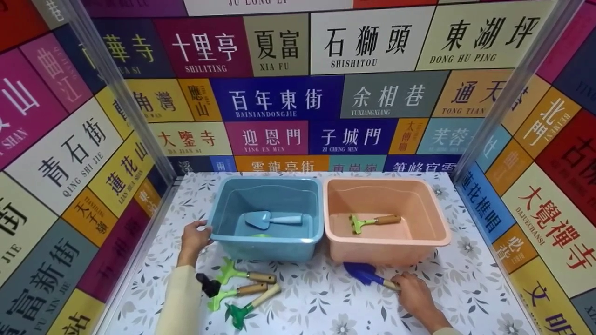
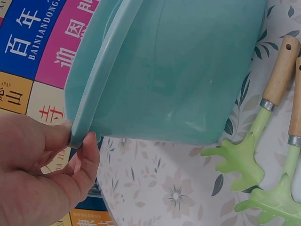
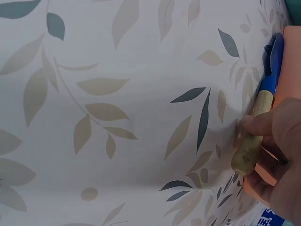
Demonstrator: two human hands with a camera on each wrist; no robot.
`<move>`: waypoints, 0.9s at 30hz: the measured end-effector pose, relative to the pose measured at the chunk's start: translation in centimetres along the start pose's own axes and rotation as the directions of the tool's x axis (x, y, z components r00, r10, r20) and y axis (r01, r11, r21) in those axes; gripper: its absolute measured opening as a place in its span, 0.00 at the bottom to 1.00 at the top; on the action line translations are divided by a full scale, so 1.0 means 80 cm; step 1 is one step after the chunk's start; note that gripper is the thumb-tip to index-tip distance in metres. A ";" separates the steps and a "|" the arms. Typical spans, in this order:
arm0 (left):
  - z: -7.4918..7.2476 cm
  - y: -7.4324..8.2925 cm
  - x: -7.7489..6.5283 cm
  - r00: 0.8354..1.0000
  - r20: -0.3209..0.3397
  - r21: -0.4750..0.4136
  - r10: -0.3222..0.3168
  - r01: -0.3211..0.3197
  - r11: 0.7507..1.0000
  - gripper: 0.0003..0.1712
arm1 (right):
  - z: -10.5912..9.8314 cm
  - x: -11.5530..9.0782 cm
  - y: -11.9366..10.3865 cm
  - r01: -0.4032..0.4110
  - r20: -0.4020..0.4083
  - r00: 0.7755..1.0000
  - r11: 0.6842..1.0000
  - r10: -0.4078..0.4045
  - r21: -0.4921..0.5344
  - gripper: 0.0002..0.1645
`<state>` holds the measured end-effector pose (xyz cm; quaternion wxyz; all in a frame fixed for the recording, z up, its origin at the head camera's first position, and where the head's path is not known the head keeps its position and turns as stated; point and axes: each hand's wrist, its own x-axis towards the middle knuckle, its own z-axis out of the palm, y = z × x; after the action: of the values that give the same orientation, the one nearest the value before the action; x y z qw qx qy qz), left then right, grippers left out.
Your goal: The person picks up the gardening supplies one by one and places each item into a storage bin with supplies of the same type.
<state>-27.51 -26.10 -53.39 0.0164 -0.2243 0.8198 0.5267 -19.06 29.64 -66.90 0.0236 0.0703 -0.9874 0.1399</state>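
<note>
The teal-blue tub (image 1: 270, 251) and peach tub (image 1: 382, 252) are plain, the deep-blue trowel (image 1: 366, 275) has a tan handle (image 3: 249, 150), the lime-green rakes (image 2: 242, 167) have brown handles (image 2: 282, 70), and the white tablecloth (image 1: 316, 321) bears a grey leaf-and-flower pattern.

Colourful sign-patterned walls (image 1: 284, 100), pale corner posts (image 1: 507, 83), white tabletop (image 1: 470, 279) printed with grey leaves and flowers

This is a booth-like enclosure (image 1: 368, 44): colourful lettered panels (image 1: 279, 100) wall three sides of a flower-patterned tabletop (image 1: 344, 309).
</note>
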 end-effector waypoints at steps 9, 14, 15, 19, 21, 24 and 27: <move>0.002 -0.003 0.004 1.000 -0.013 0.011 0.008 -0.007 1.000 0.25 | 0.004 -0.008 -0.002 0.048 0.001 0.999 0.997 -0.048 -0.057 0.17; 0.001 -0.004 0.004 1.000 -0.003 0.011 0.020 -0.020 1.000 0.25 | 0.005 -0.009 -0.003 0.040 0.073 0.997 0.996 -0.034 -0.081 0.19; 0.001 -0.003 0.004 1.000 -0.004 0.014 0.020 -0.020 1.000 0.25 | 0.005 -0.009 -0.003 0.029 0.091 0.996 0.997 -0.022 -0.077 0.19; 0.003 -0.003 0.003 1.000 -0.011 0.021 0.009 -0.008 1.000 0.25 | 0.001 -0.010 -0.003 0.007 0.104 0.995 0.998 -0.001 -0.056 0.20; 0.003 -0.002 0.002 1.000 -0.013 0.023 0.005 -0.005 1.000 0.25 | -0.001 -0.010 -0.003 0.006 0.089 0.996 0.999 -0.002 -0.046 0.21; 0.002 -0.001 0.001 1.000 -0.013 0.023 0.009 -0.009 1.000 0.25 | -0.004 -0.011 -0.003 0.011 0.061 0.998 0.999 -0.009 -0.031 0.22; 0.002 0.000 0.000 1.000 -0.013 0.032 0.007 -0.007 0.999 0.25 | -0.006 -0.011 -0.003 0.016 0.045 0.999 1.000 -0.015 -0.023 0.23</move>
<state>-27.56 -25.97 -53.46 0.0127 -0.2246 0.8288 0.5123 -18.15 29.65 -66.44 0.0032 0.0808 -0.9887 0.1264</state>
